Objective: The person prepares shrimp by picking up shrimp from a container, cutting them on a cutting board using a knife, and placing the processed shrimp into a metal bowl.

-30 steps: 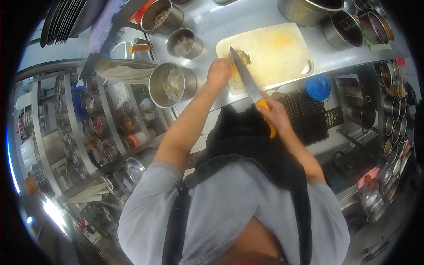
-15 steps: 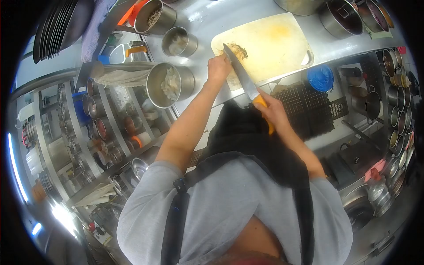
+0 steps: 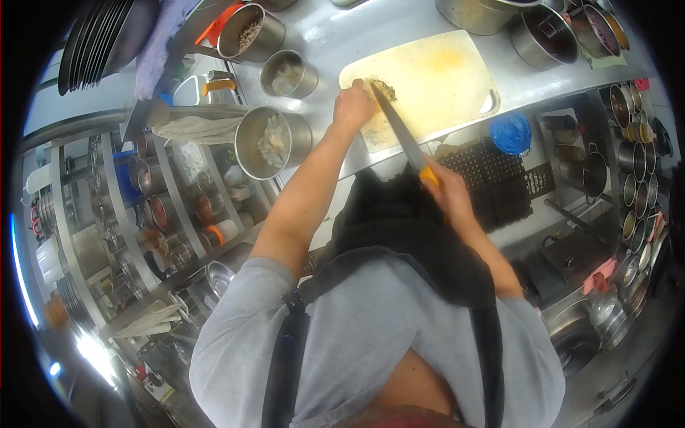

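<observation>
During apparent chopping, the knife (image 3: 399, 132) was gripped in the right hand (image 3: 448, 190), its tip held beside chopped food (image 3: 389, 91) on the cutting board (image 3: 444, 80), while the fingers of the left hand (image 3: 353, 108) were curled nearby (any hold could not be discerned), where clearance was required for further strokes.

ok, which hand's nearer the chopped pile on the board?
Left. The left hand is beside the chopped pile; the right hand is farther, on the knife handle.
</observation>
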### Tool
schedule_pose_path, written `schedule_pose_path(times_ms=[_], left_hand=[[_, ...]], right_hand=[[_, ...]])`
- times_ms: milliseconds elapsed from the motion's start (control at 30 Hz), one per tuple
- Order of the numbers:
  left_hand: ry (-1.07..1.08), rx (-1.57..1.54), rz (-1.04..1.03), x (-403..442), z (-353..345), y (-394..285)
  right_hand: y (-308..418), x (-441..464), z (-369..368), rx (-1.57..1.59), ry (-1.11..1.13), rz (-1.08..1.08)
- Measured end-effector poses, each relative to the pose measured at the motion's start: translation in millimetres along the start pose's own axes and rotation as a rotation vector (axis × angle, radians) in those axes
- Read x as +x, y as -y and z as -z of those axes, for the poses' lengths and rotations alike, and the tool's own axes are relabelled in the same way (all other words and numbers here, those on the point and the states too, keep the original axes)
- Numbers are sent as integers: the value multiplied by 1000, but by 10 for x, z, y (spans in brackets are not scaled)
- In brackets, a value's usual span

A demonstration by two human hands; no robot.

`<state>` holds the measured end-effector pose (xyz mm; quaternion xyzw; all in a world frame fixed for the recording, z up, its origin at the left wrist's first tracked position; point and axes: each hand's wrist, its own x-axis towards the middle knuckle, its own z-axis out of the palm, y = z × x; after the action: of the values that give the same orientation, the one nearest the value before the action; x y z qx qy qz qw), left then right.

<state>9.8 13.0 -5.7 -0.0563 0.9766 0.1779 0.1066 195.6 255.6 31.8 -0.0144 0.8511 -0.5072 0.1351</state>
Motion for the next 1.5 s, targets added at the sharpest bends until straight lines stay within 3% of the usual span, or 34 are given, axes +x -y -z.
schedule_pose_path(times_ms=[167,300,400,467,533,600,667,700,800,900,1100,1233,1333,1400,1500], left_hand=[[-97,-131,14,91,283,307],[-373,-236,-97,221,1176,729],[-353,-195,-108,301,1693,1130],[-358,47,-64,314,1980,1371],[-341,-20,-52,134,2158,1510],[39,47,40,3,2139,1718],[87,99,-53,-99,1741,1984],[210,86,60,-101,1528,2059],[125,229,97,-95,864,2244],[94,32,370,-180,664,2120],[272,37,265,-265,946,1993],[206,96,221,-221,794,2092],[282,71,165,-241,889,2160],[347,-80,207,-380,1147,2112],[249,-199,159,-496,1256,2360]], right_hand=[[-14,15,104,-28,-22,43],[58,48,172,-22,12,-10],[63,65,195,-43,64,-39],[47,89,189,-25,68,-68],[85,97,191,-24,87,-66],[95,110,200,-97,87,-68],[16,114,174,-112,76,-33],[0,119,163,-121,56,-10],[150,123,210,-158,59,-20],[128,141,237,-213,75,-55],[118,129,188,-147,30,43],[214,125,190,-161,46,0],[112,133,198,-191,34,16],[85,125,200,-203,23,66],[148,92,192,-280,-3,177]])
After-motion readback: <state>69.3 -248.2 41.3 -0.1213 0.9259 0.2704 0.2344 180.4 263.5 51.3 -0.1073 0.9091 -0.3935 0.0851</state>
